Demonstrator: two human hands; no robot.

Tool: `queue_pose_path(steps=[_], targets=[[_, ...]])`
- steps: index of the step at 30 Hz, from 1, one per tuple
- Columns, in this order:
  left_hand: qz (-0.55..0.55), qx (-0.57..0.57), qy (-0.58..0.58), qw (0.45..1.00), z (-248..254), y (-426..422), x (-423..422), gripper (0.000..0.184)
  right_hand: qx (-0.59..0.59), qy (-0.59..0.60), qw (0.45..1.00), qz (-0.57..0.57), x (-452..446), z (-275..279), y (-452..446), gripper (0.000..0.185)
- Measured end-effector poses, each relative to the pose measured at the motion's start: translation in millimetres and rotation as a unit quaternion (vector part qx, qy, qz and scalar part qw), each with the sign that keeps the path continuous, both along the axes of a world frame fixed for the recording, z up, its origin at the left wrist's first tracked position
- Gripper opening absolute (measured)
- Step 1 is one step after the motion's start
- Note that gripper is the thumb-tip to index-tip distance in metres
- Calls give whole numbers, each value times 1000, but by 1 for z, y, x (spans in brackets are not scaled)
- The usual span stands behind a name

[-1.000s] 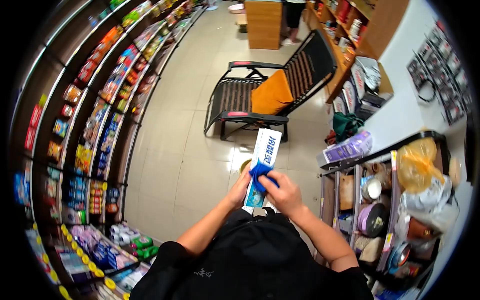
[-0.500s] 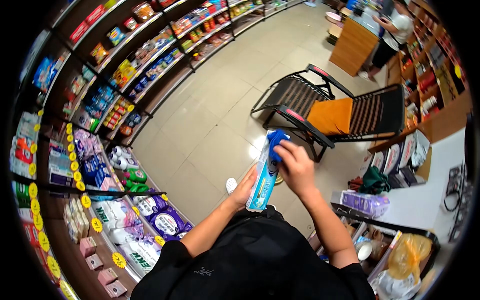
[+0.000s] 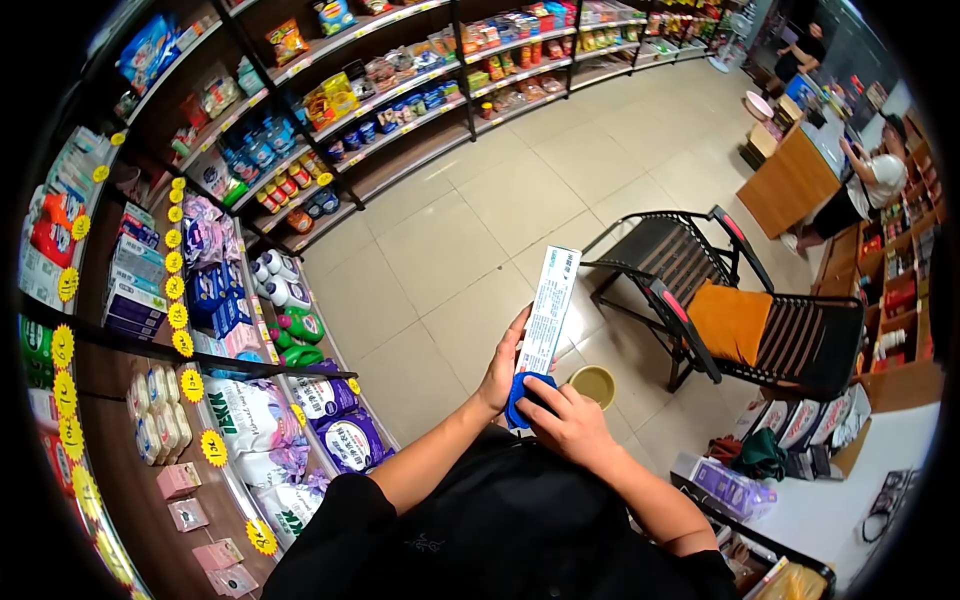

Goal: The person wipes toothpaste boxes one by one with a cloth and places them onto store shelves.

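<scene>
In front of my chest, my left hand (image 3: 499,372) is closed around the left side of a long toothpaste box (image 3: 548,310). The box's white side, covered in small print, faces up, and its far end points away from me. My right hand (image 3: 570,424) grips a blue cloth (image 3: 516,402) bunched under its fingers. That cloth presses against the near end of the box and covers its lower corner.
Shelves of household goods and yellow price tags (image 3: 213,448) run along the left. A reclining chair (image 3: 820,335) with an orange cushion (image 3: 727,322) stands to the right, near a yellowish basin (image 3: 592,386). A person (image 3: 880,178) stands by a wooden counter (image 3: 788,185).
The box has turned from its blue face to its white printed side. My right hand has brought the cloth from the far end to the near end. The view has swung left.
</scene>
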State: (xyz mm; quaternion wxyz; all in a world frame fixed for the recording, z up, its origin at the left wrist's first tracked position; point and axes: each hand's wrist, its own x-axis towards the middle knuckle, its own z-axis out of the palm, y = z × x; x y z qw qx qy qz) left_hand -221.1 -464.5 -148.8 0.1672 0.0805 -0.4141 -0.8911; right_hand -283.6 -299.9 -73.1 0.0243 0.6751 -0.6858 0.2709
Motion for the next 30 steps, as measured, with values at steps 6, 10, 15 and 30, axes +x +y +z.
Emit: queue_pose_path(steps=[6, 10, 15, 30], targets=[[102, 26, -65, 992, 27, -71, 31, 66, 0, 12, 1000, 1, 2, 5, -83, 47], [102, 30, -84, 991, 17, -107, 57, 68, 25, 5, 994, 106, -10, 2, -135, 46], [218, -152, -32, 964, -8, -127, 67, 95, 12, 9, 991, 130, -25, 0, -211, 50], [397, -13, -114, 911, -12, -234, -27, 68, 6, -48, 960, 276, -145, 9, -422, 41]])
